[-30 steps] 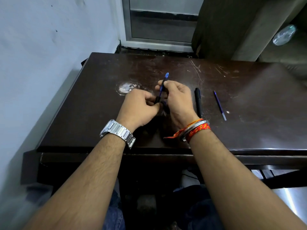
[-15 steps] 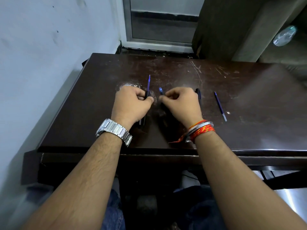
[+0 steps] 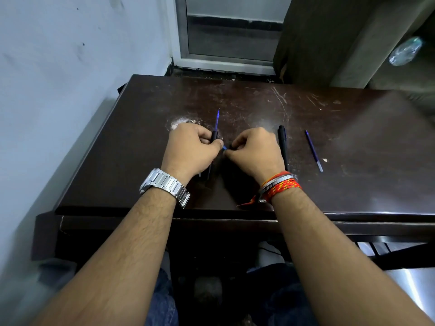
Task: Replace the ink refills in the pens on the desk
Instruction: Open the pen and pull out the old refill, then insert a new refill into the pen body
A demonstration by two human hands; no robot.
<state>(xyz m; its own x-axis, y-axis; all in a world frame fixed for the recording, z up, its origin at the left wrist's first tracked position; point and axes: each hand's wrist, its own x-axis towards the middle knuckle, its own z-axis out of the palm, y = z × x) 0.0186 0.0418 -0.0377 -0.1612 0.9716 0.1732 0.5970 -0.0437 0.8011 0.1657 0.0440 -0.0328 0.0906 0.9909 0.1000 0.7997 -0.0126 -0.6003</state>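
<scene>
At centre frame the left hand [image 3: 191,149] is curled closed around a black pen barrel [image 3: 213,140], with a blue refill [image 3: 216,118] sticking out of its far end towards the top of the frame. Just right of it, the right hand [image 3: 255,150] pinches a small dark piece with a blue tip [image 3: 225,148], probably the pen's front section; most of it is hidden in the fingers.

Risks, as I judge them: that small part could slip from the pinch and roll off the desk [image 3: 141,137] by its near edge. The exposed refill is thin, and a sideways squeeze could bend it or push it out of the barrel. Mixing the old refill with the fresh one is also possible.

Count: two hands, one opened pen, one intact black pen [image 3: 282,143] right of the right hand, and one loose blue refill [image 3: 313,150] further right, apart from it
</scene>
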